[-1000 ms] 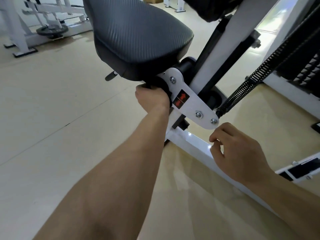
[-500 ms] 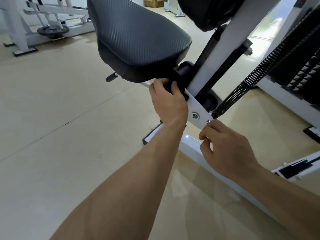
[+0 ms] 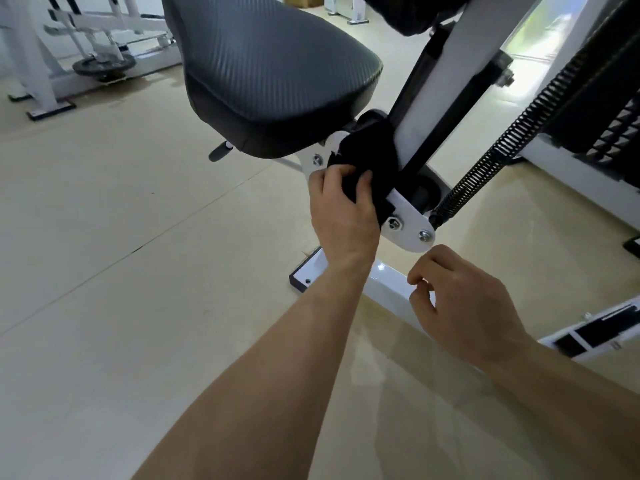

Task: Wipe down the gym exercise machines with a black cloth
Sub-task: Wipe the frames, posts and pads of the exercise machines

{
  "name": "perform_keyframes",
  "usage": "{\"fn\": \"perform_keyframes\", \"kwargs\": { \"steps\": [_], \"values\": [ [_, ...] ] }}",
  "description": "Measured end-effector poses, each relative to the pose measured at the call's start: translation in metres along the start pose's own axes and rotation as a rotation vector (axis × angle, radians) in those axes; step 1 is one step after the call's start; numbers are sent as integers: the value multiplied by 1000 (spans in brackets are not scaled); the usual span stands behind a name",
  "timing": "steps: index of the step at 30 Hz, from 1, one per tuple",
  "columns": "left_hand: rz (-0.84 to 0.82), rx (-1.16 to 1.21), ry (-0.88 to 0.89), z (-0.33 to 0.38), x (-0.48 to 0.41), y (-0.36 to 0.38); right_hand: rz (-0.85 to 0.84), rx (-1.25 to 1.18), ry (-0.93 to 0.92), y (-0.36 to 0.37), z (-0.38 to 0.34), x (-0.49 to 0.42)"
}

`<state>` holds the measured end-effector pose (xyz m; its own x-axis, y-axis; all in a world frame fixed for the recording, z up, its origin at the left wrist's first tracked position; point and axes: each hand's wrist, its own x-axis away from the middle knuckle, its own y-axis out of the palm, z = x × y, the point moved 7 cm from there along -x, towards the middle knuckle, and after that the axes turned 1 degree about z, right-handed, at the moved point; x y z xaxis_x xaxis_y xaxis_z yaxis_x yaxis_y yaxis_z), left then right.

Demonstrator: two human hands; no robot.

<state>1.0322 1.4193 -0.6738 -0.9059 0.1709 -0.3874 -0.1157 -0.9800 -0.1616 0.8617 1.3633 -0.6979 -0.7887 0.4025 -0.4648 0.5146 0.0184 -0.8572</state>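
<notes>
A white gym machine has a black padded seat (image 3: 270, 71) up high and a white bracket plate (image 3: 410, 225) with bolts under it. My left hand (image 3: 343, 216) grips a bunched black cloth (image 3: 372, 157) and holds it against the bracket just below the seat. My right hand (image 3: 464, 306) hovers lower right, below the bracket's tip, with fingers loosely curled and nothing in them. The white base beam (image 3: 388, 285) runs beneath both hands.
A black coil spring (image 3: 519, 133) slants from the bracket up to the right, beside a black weight stack (image 3: 609, 109). An adjustment knob (image 3: 219, 152) sticks out left of the seat. Another white machine with a weight plate (image 3: 104, 65) stands far left on the beige floor.
My left hand has slid with the cloth from the bracket's left end, under the seat, rightwards along the plate; the cloth now shows above my fingers. My right hand stayed below the bracket.
</notes>
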Motion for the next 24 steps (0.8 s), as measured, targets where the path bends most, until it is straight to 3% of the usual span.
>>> {"fn": "perform_keyframes", "kwargs": {
  "steps": [5,8,14,18,24],
  "values": [
    [-264,-104,-166,-60,20,2,-10,37,12,6,-5,8],
    [-309,-176,-250,-97,28,-8,-25,32,33,20,-15,13],
    [-148,-202,-468,-173,4,-13,-100,-58,138,84,-24,10],
    [-66,-51,-601,-199,0,21,-159,-102,148,108,-19,22],
    [-21,-73,-663,-225,18,42,-259,-47,194,122,18,45]
  ]
}}
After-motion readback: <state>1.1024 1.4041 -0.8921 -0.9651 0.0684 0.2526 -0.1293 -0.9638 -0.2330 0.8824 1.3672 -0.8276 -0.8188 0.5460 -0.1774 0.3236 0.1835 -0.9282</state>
